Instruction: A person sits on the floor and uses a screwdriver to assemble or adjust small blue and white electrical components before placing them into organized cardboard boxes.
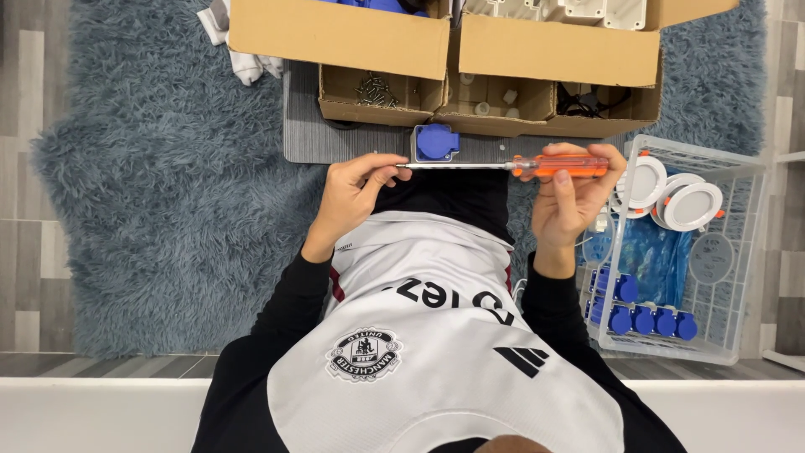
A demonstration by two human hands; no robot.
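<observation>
My right hand (570, 197) grips the orange handle of a screwdriver (558, 165) that lies level across my front. My left hand (352, 193) pinches the tip of its metal shaft (457, 166) between thumb and fingers. Just beyond the shaft, a blue socket with a grey base (436, 143) rests on a grey mat (306, 126).
Open cardboard boxes (470, 105) ahead hold screws (373, 88), small white parts and a black cable. A white wire basket (738, 252) at right holds round white lamps (692, 205), blue caps (646, 319) and a blue bag. A shaggy blue-grey rug (159, 184) covers the floor.
</observation>
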